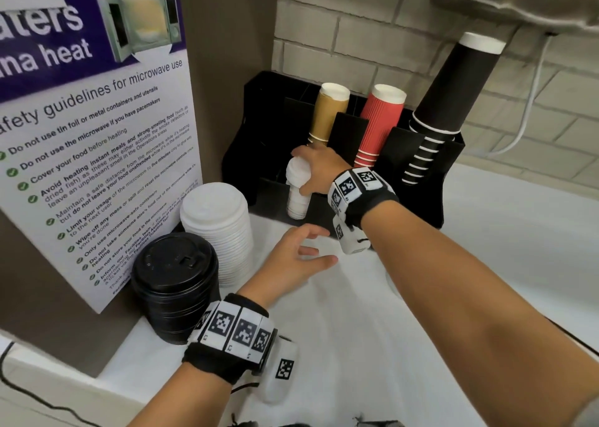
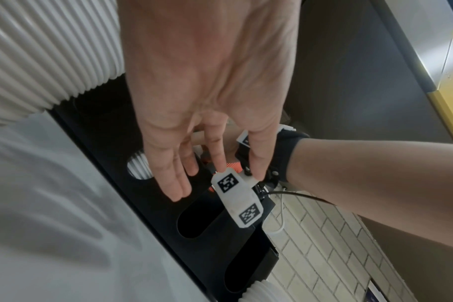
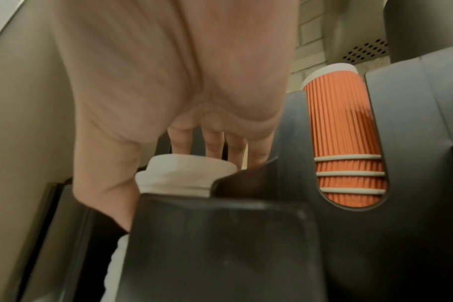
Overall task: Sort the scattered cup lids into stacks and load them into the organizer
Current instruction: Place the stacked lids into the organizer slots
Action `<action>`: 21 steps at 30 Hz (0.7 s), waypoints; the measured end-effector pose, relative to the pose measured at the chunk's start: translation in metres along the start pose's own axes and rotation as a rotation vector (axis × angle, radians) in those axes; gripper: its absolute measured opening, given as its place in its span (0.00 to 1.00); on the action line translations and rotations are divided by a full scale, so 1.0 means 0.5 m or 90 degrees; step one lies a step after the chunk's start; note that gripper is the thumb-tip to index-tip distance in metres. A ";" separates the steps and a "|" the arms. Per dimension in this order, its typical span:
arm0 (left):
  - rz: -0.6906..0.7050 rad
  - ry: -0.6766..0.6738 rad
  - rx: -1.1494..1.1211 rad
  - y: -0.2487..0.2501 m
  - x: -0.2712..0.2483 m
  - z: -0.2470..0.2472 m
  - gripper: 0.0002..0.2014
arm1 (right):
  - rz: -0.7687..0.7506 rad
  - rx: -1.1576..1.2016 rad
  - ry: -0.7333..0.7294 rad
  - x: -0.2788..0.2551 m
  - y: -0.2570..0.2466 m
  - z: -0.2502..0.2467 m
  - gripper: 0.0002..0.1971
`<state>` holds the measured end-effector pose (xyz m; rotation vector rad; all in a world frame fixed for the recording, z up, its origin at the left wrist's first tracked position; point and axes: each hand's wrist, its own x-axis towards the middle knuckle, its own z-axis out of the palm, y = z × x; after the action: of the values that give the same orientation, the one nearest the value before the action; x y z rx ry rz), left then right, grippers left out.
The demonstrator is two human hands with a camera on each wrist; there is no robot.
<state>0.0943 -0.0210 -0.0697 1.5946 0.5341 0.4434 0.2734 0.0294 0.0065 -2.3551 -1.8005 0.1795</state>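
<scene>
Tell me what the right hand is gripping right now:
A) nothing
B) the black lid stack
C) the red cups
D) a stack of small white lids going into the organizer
D: the right hand grips the small white lids at the organizer's front slot.

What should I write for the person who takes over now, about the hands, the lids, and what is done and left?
Right hand: grips a stack of small white lids standing in the front-left slot of the black organizer.
Left hand: open, holds nothing, above the white counter.
Waiting on the counter, left of the organizer: a tall stack of large white lids and a stack of black lids.
Done: lids are sorted into stacks; the small white ones are going in.
Left: release the small stack, then load the other two stacks.
</scene>
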 end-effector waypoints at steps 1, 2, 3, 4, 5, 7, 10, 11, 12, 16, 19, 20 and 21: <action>0.000 -0.001 -0.001 0.000 0.000 -0.001 0.16 | -0.002 -0.001 -0.011 0.000 -0.001 0.003 0.43; 0.000 -0.001 0.001 0.001 0.001 -0.003 0.16 | -0.001 -0.006 -0.020 -0.001 -0.002 0.006 0.43; 0.000 -0.001 0.005 0.001 0.002 -0.005 0.16 | 0.003 -0.018 -0.027 -0.003 -0.003 0.009 0.43; -0.001 0.001 0.010 0.001 0.003 -0.006 0.16 | 0.009 -0.034 -0.031 -0.005 -0.004 0.012 0.43; 0.000 0.003 0.013 0.001 0.003 -0.007 0.16 | 0.015 -0.051 -0.032 -0.006 -0.005 0.014 0.43; 0.003 0.006 0.016 0.000 0.004 -0.009 0.16 | 0.024 -0.076 -0.034 -0.009 -0.006 0.017 0.43; 0.003 0.009 0.021 0.000 0.005 -0.009 0.16 | 0.029 -0.107 -0.035 -0.015 -0.010 0.022 0.44; 0.002 0.011 0.020 0.001 0.005 -0.008 0.16 | 0.029 -0.114 -0.031 -0.018 -0.012 0.023 0.44; 0.001 0.014 0.020 0.002 0.005 -0.008 0.16 | 0.027 -0.113 -0.027 -0.022 -0.014 0.022 0.45; -0.004 0.021 0.027 0.010 0.004 -0.011 0.15 | 0.037 0.076 0.078 -0.069 -0.006 -0.015 0.43; -0.006 0.034 0.009 0.018 0.006 -0.015 0.14 | 0.061 0.231 0.260 -0.152 0.033 -0.057 0.27; -0.005 0.036 0.003 0.020 0.006 -0.016 0.14 | 0.084 0.279 0.315 -0.188 0.051 -0.067 0.20; -0.003 0.038 -0.001 0.023 0.007 -0.018 0.13 | 0.127 0.319 0.353 -0.226 0.070 -0.072 0.14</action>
<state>0.0928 -0.0125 -0.0574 1.5824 0.5826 0.4878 0.2837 -0.0908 0.0334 -1.9608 -1.1099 -0.0057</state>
